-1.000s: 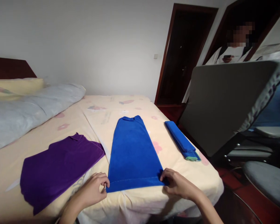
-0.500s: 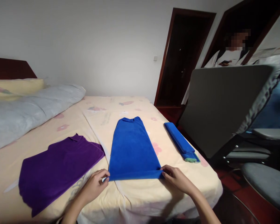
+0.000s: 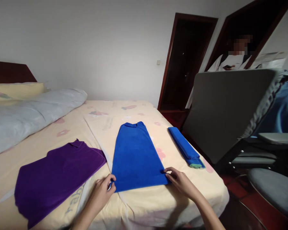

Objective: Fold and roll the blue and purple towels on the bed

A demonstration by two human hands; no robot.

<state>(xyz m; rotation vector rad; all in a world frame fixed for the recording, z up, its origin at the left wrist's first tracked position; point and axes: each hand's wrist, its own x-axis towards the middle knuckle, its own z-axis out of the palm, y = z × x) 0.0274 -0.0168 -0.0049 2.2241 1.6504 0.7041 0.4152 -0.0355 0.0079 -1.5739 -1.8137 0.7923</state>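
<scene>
Hem (image 3: 142, 186) of the blue shirt (image 3: 135, 153) is pinched near its two corners by the left hand (image 3: 104, 188) and right hand (image 3: 180, 180), fingers closed on the fabric. The shirt is laid flat on the bed (image 3: 144, 110), its long axis pointed away from the fingers toward the collar (image 3: 132, 125), neither hand nearer.

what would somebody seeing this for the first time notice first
Probably the bright blue garment spread on the bed near the middle of the view, with the left grip and right grip at its near corners. Next would likely come the dark purple garment to its left, then the narrow folded blue bundle near the bed's right edge.
</scene>
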